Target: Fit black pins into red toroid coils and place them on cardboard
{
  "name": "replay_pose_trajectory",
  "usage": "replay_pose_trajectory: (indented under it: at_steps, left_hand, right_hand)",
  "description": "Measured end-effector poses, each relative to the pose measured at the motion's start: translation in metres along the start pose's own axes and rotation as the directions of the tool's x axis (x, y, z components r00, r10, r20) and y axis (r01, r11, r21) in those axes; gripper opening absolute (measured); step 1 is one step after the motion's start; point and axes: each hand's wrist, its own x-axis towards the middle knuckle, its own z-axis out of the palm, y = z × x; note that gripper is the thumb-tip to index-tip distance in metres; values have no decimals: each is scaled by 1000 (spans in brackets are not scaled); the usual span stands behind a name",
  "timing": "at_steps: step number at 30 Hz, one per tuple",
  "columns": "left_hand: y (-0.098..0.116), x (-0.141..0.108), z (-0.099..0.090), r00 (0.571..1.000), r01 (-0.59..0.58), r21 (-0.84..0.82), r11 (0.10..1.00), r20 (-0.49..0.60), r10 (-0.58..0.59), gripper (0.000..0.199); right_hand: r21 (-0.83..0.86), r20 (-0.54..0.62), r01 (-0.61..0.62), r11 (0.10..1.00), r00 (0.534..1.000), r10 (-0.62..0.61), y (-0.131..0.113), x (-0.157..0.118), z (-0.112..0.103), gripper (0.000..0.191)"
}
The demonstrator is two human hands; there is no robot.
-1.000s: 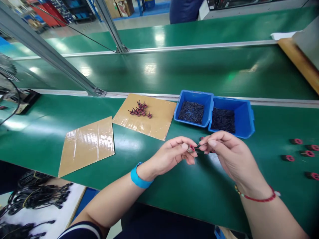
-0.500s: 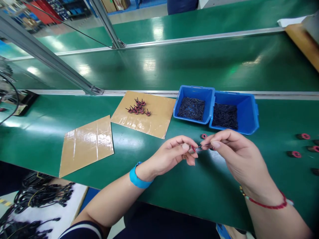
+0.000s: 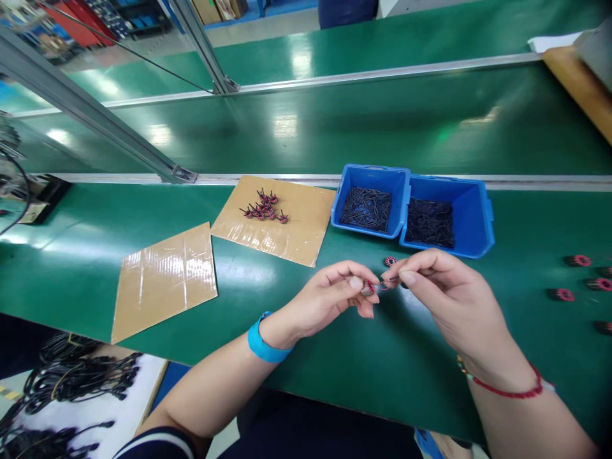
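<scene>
My left hand [image 3: 337,290] pinches a small motor stator [image 3: 368,289] with red windings between thumb and fingers. Close beside it, my right hand [image 3: 442,299] has thumb and forefinger closed on a thin black tube [image 3: 393,278] at the stator's fine wire leads. Whether the tube is around a wire is too small to tell. Just beyond the fingers another stator [image 3: 390,261] lies on the green table, and one more is mostly hidden by my right hand.
Two blue bins [image 3: 444,248] of short black tubes stand behind my hands. Several stators with black-sleeved leads [image 3: 262,207] sit on a cardboard sheet [image 3: 296,245]; a second sheet [image 3: 165,280] lies left. More stators [image 3: 578,261] are at right. Black cables [image 3: 86,376] lie lower left.
My right hand has shifted very slightly towards the left hand, with the thin tube still pinched. The left hand keeps its hold on the stator.
</scene>
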Motion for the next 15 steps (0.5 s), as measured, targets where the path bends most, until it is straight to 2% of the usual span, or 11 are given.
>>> replay_pose_trajectory:
  at_steps: [15]
  left_hand:
    - [0,0,0,1000,-16,0,1000,18,16,23]
  right_hand:
    - [24,-4,7,1000,1000,-7,0,0,1,10]
